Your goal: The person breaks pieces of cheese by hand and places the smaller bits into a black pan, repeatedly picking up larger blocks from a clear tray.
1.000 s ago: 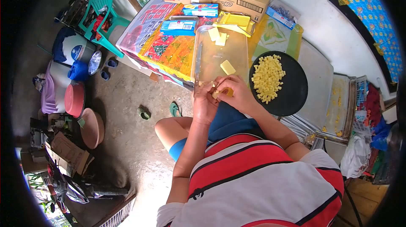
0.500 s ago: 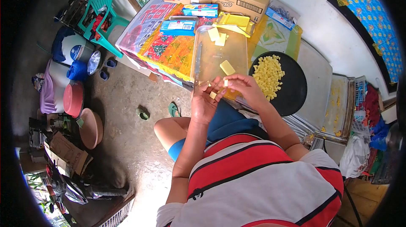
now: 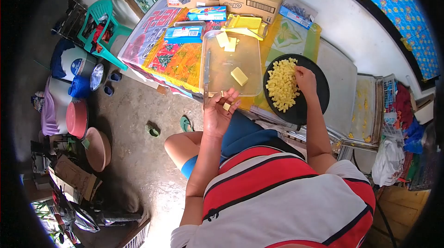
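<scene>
My left hand point(image 3: 217, 115) is turned palm up near the tray's front edge, its fingers curled around a small pale yellow cheese cube point(image 3: 226, 107). Over the round black pan point(image 3: 319, 95), my right hand point(image 3: 305, 80) reaches down with its fingers together at the heap of cheese cubes point(image 3: 282, 86); its fingertips are partly hidden. On the clear plastic tray point(image 3: 254, 58) lie a cheese block point(image 3: 239, 76) and some flat cheese slices point(image 3: 230, 44). A knife point(image 3: 207, 70) rests along the tray's left side.
Behind the tray are a yellow slotted rack point(image 3: 245, 24), blue boxes point(image 3: 184, 34) and a cardboard carton point(image 3: 249, 2). Metal trays point(image 3: 367, 109) stand to the right of the pan. A green chair point(image 3: 99, 30) and basins point(image 3: 98, 148) are at the left.
My right hand has moved right, from beside my left hand to the pan, taking a small cheese piece along. My left hand has stayed near the tray, its fingers a little looser.
</scene>
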`<act>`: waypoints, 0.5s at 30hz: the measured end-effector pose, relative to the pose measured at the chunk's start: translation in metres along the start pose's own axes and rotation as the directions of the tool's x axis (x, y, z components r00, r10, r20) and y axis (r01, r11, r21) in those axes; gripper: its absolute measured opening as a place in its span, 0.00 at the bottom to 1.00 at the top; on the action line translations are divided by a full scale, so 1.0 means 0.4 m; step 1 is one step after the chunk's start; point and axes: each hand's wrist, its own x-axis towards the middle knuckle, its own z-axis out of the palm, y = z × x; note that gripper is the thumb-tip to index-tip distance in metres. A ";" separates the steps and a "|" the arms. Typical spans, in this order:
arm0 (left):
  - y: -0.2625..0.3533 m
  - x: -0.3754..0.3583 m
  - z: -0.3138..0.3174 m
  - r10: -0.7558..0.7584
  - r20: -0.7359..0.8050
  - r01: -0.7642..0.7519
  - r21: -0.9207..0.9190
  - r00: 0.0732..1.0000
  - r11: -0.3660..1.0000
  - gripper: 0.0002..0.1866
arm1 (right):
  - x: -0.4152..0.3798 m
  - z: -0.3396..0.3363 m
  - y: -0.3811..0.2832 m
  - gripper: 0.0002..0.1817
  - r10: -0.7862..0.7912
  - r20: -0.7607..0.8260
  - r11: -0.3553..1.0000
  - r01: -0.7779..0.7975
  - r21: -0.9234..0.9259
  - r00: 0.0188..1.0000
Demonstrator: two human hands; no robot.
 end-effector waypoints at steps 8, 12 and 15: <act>0.001 0.005 0.004 -0.009 0.025 0.009 0.010 1.000 1.000 0.09 | -0.097 0.028 -0.225 0.11 -0.249 0.190 0.835 0.111 0.538 0.950; 0.003 0.005 0.014 -0.002 0.064 0.001 0.013 0.998 1.000 0.09 | -0.196 0.023 -0.388 0.13 -0.557 0.259 0.728 0.314 0.609 0.789; 0.005 0.003 -0.005 0.004 0.031 -0.004 0.008 0.999 1.000 0.11 | -0.237 0.053 -0.436 0.12 -0.634 0.166 0.687 0.451 0.570 0.755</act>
